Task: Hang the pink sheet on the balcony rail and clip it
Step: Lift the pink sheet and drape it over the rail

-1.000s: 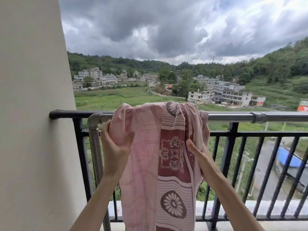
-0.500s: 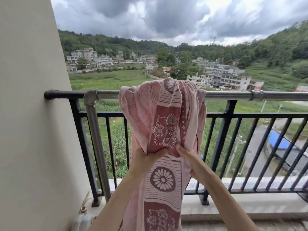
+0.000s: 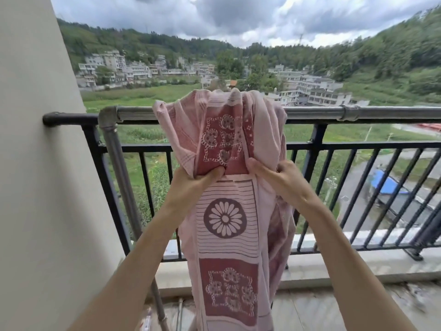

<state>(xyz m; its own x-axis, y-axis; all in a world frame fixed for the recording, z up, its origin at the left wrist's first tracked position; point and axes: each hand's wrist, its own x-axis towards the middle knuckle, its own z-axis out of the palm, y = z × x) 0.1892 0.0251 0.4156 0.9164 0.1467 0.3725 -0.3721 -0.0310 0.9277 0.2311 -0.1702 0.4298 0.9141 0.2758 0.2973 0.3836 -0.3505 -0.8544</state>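
The pink sheet [image 3: 226, 235], patterned with dark red panels and flower rounds, hangs bunched over the grey metal balcony rail [image 3: 381, 113] and falls down past the frame's bottom edge. My left hand [image 3: 191, 185] grips a fold of the sheet well below the rail, thumb on the front of the cloth. Just to its right, my right hand [image 3: 281, 177] pinches another fold at about the same height. No clip is in view.
A black barred railing [image 3: 317, 145] runs behind the grey rail. A cream wall [image 3: 35, 163] closes the left side. A grey upright pipe [image 3: 119, 168] drops from the rail's left elbow. Some small items lie on the floor by its foot.
Both hands have slid down the sheet from near the rail to a lower fold and now grip it close together. The view has tilted downward.
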